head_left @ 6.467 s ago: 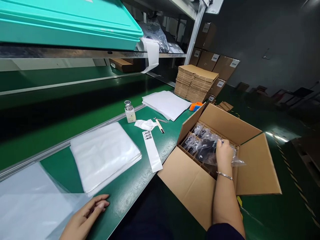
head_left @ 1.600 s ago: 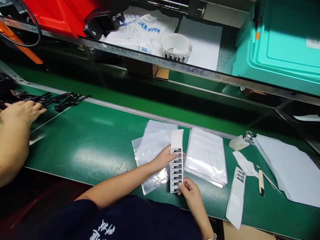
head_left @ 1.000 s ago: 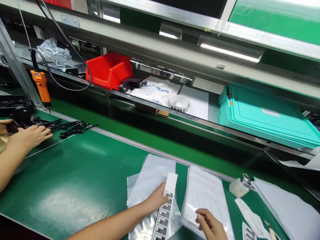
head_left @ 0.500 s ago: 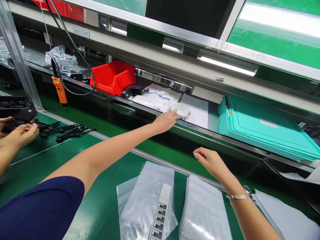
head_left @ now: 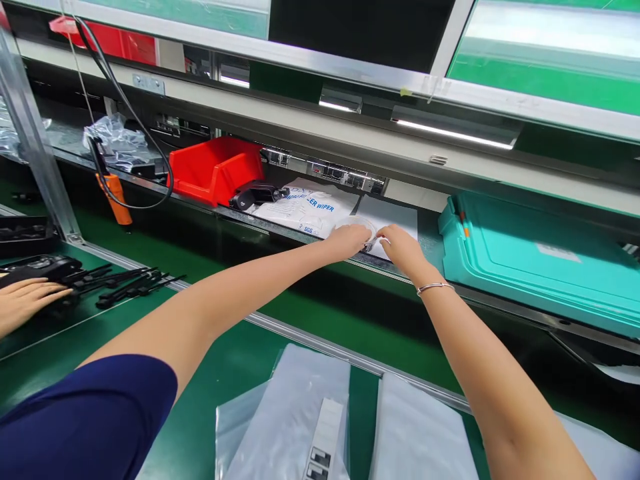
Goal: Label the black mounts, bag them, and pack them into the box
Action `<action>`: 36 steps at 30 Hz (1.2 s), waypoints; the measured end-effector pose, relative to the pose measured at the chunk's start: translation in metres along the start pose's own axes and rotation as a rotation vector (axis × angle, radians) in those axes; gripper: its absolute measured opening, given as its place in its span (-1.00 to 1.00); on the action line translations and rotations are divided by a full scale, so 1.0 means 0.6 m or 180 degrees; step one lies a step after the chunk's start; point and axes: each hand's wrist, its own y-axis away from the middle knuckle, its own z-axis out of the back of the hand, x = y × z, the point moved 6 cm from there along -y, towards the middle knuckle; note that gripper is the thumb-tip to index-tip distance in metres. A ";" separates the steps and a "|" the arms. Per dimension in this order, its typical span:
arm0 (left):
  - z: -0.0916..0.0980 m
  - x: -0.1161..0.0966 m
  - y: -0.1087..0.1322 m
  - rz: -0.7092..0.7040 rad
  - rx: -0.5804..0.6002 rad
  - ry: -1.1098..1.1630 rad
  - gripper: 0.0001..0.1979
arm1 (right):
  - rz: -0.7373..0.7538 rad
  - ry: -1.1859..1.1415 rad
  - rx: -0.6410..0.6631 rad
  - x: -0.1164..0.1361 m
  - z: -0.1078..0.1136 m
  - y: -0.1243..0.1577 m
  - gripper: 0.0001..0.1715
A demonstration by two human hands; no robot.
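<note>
A white label roll [head_left: 356,221] lies at the front edge of the shelf, partly hidden by my fingers. My left hand [head_left: 350,241] is closed on its near side. From the right, my right hand [head_left: 403,250] meets it with thumb and fingertips pinched at the roll's edge; the bit between them is small and partly covered. Under the roll and to its right lies a white sheet [head_left: 395,219]. Left of it rests a white wiper packet [head_left: 305,208]. On the bench below, a printed label strip [head_left: 324,430] lies across clear plastic bags [head_left: 290,407].
A red bin [head_left: 215,173] and a black device [head_left: 260,195] sit left on the shelf, a teal case [head_left: 540,260] right. An orange electric screwdriver [head_left: 116,200] hangs by its cable. At far left, another person's hand [head_left: 25,303] is beside black parts [head_left: 135,287]. More bags [head_left: 423,427] lie nearby.
My right hand has moved up and left from above the bench to the roll. My left hand has shifted slightly right along it. The other person's hand now lies flatter over the black parts.
</note>
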 end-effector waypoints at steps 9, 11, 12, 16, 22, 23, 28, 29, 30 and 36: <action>0.017 0.062 0.008 -0.0142 0.0125 0.0053 -0.64 | 0.0672 0.0195 -0.0300 0.006 -0.013 0.002 -0.78; 0.023 0.063 0.018 -0.0119 -0.0014 0.0070 -0.58 | 0.0678 0.0144 -0.0391 0.005 -0.018 -0.001 -0.81; 0.025 0.060 0.022 -0.0148 -0.0075 0.0065 -0.58 | 0.0684 0.0120 -0.0406 0.005 -0.021 -0.003 -0.82; 0.015 0.049 0.027 -0.0298 -0.0101 -0.0089 -0.77 | 0.0767 0.0044 -0.0374 0.009 -0.027 -0.009 -0.84; 0.005 0.061 0.003 -0.0372 -0.0173 -0.0066 -0.86 | 0.0909 -0.0003 -0.0250 0.012 -0.031 0.006 -0.89; 0.005 0.064 0.001 -0.0363 -0.0236 -0.0046 -0.86 | 0.0842 -0.0012 -0.0200 0.010 -0.033 0.008 -0.88; 0.007 0.078 0.010 -0.0301 -0.0602 0.0003 -0.84 | 0.0502 -0.0106 -0.0224 0.000 -0.040 0.007 -0.80; 0.009 0.077 0.015 -0.0371 -0.0709 -0.0006 -0.84 | 0.0463 -0.0102 -0.0255 0.001 -0.040 0.007 -0.80; 0.012 0.073 0.020 -0.0500 -0.0826 -0.0026 -0.83 | 0.0433 -0.0087 -0.0292 0.001 -0.040 0.006 -0.80; 0.017 0.032 0.036 -0.1157 -0.1035 -0.0346 -0.79 | 0.0490 0.0002 -0.0461 0.016 -0.039 0.007 -0.82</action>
